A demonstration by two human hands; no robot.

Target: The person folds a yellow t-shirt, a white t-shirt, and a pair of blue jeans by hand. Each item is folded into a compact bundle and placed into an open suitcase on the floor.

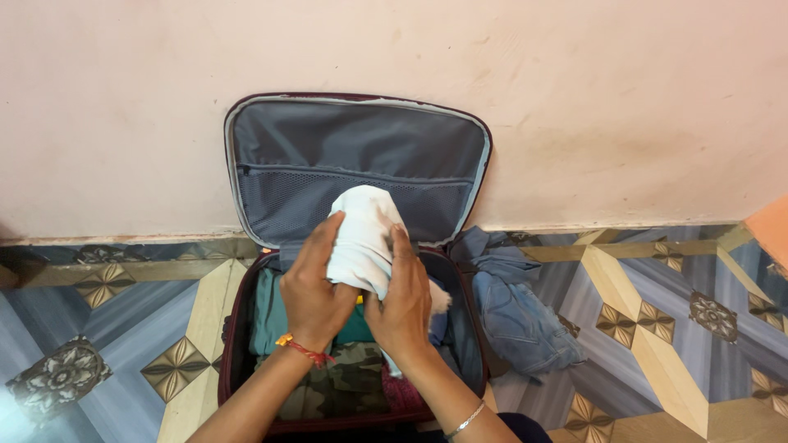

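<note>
Head view shows a rolled white cloth (361, 238) held above the open suitcase (234, 328), left hand (313, 291) and right hand (404, 303) each wrapped tight around its lower end. Keeping that roll compact suits the packed clothes (345, 381) beneath; a blue garment (517, 308) lies on the floor at right.

White cloth (364, 238), camouflage garment (345, 381), perhaps maroon suitcase (232, 361)

Seen from the camera on my head: I look steeply down and forward, close over an open suitcase (361, 156) on the tiled floor (657, 328), its lid propped on the wall (574, 82) ahead, my forearms entering from the bottom edge.
</note>
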